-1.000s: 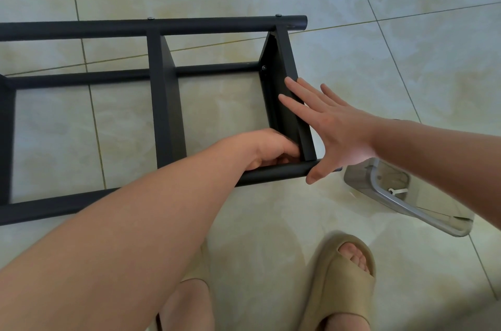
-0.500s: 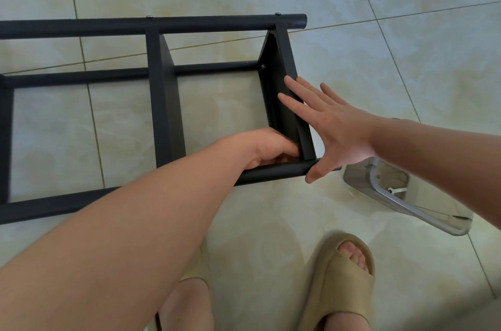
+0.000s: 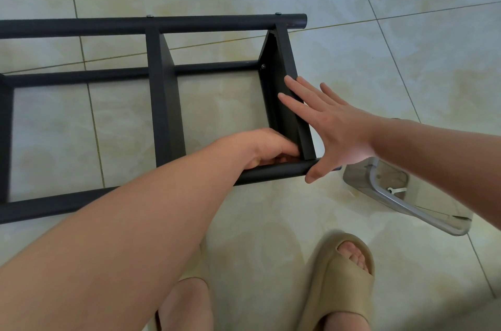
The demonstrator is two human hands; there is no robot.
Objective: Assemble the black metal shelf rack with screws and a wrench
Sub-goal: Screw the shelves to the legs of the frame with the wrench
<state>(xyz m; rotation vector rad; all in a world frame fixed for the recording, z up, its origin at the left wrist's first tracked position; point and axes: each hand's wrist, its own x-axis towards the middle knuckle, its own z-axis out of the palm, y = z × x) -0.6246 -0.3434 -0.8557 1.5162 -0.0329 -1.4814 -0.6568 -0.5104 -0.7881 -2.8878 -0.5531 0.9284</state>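
Essentially nothing has shifted over the last second: your hands sit where they were, so the joint in hand is judged still in work. The black metal shelf rack (image 3: pixel 189 25) lies on its side on the pale tiled floor (image 3: pixel 406 32), spanning the left and centre of the scene. Your right hand (image 3: pixel 336 135) is flat against the outer face of the rightmost black shelf panel (image 3: pixel 287 102), fingers (image 3: pixel 295 86) straight and spread, thumb on the end of the near black tube (image 3: pixel 276 170); it is bracing, not gripping. Your left hand (image 3: pixel 271 149) is tucked into the inner corner where that panel meets the near tube, fingers curled; whether they pinch a screw or tool cannot be told. Silver screw heads (image 3: pixel 149 16) already show on the far tube. A clear plastic tray (image 3: pixel 401 203) lies near right, holding a small pale piece (image 3: pixel 396 190), possibly the wrench.
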